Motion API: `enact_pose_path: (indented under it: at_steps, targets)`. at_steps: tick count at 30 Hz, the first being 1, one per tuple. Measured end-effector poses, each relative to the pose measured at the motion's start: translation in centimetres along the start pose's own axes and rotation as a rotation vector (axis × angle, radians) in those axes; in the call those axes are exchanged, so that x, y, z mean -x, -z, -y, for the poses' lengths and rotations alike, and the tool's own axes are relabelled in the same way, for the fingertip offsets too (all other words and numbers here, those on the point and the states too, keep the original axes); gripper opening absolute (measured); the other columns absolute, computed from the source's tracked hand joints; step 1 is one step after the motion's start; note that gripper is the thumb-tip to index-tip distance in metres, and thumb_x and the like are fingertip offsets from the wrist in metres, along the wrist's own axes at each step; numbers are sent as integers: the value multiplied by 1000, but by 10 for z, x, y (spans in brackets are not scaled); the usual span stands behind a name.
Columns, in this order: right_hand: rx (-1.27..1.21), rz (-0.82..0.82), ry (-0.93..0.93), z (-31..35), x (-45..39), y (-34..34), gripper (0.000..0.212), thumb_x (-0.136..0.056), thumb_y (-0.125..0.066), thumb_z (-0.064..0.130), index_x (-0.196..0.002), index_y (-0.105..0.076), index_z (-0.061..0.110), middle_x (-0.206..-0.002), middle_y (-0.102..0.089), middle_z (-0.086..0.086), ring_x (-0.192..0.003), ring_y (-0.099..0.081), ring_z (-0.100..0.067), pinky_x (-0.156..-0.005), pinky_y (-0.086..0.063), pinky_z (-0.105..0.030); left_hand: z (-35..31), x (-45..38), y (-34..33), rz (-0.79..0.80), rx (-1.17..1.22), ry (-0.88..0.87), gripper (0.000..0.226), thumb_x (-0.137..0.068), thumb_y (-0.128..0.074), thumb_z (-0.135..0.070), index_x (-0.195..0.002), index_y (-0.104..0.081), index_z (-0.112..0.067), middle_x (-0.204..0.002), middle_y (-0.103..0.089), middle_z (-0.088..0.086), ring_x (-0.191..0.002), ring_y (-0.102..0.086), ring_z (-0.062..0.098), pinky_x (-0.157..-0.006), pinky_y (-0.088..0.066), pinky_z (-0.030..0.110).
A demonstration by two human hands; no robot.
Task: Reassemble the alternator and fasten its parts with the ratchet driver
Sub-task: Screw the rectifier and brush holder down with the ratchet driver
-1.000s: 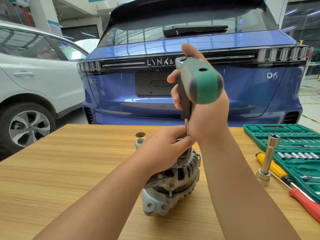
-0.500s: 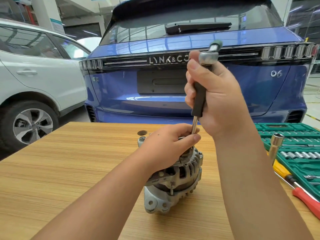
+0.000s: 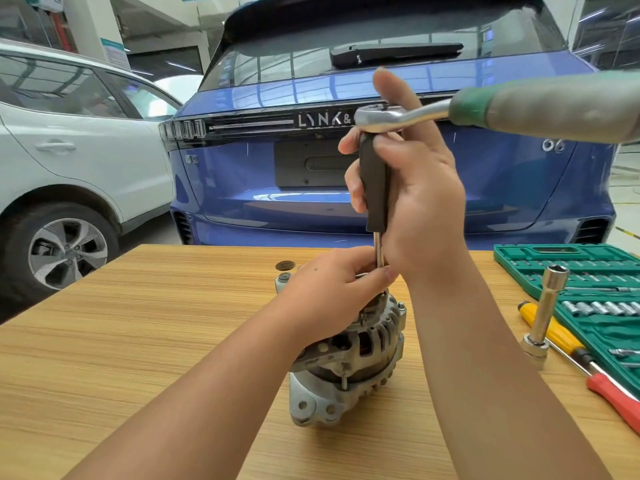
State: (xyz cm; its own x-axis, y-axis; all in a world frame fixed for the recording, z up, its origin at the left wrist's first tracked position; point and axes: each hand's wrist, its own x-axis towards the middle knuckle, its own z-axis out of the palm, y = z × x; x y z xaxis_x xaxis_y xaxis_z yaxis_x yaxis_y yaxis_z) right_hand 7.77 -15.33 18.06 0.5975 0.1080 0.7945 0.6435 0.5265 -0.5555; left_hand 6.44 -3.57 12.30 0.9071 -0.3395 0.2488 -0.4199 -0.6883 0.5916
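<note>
A grey metal alternator (image 3: 349,362) stands on the wooden table (image 3: 138,341). My left hand (image 3: 332,292) rests on its top, with fingers curled around the thin steel shaft of the driver where it meets the alternator. My right hand (image 3: 412,188) grips the black extension handle (image 3: 374,188) upright above it. The ratchet driver (image 3: 485,109) sits on top of that handle, its chrome head over my fingers and its green-and-grey grip pointing right, blurred. The fastener under the shaft is hidden by my left hand.
A green socket case (image 3: 588,282) lies open at the right, with a chrome socket extension (image 3: 543,317) standing before it. Beside them lie a yellow screwdriver (image 3: 554,334) and a red-handled one (image 3: 616,400). A small dark disc (image 3: 285,265) lies behind the alternator. A blue car (image 3: 381,133) stands beyond the table.
The ratchet's green handle has swung round from pointing toward me, then away, to pointing right. My right hand has kept its grip on the black extension; my left hand stayed on the alternator top.
</note>
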Motion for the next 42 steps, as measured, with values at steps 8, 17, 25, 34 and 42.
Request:
enact_pose_path:
  at_steps: [8,17,25,34,42]
  targets:
    - [-144,14,-147,2,-3,3,47,-100,-36,47,-130,-57,17,-88,-62,-6,-62,-47,-22,-54,-37,-29,4,-3,-1,-7,25,-23,17,-104,-49,-54,-101,-65,-49,-68,-57,-37,-66,-51,-14,-64,-36,28]
    - [213,-285,-30,8,-1,-7,20,-95,-69,25,-101,-63,7,-66,-52,7,-54,-42,-10,-51,-35,-21,2,-1,0,22,25,-51,18,-106,-48,-48,-113,-65,-46,-61,-54,-39,-57,-50,-17,-58,-33,23]
    - [32,-90,-23,6,-1,2,41,-96,-60,3,-129,-54,27,-82,-51,-10,-58,-44,-16,-52,-37,-27,4,-3,-1,10,13,-17,18,-103,-49,-55,-112,-64,-51,-85,-63,-35,-86,-57,-10,-76,-46,30]
    - [-59,-12,-5,-7,1,-1,37,-99,-41,15,-121,-68,29,-95,-60,-13,-65,-53,-17,-57,-44,-23,3,-2,-1,-9,2,-24,22,-104,-48,-51,-106,-68,-42,-70,-59,-28,-65,-51,-3,-64,-38,30]
    - [-15,-109,-128,2,-3,-6,40,-80,-60,56,-103,-68,23,-88,-61,-5,-58,-55,-11,-51,-42,-20,3,-2,-1,-2,11,-30,20,-105,-49,-50,-103,-67,-41,-65,-56,-30,-63,-49,-7,-63,-36,29]
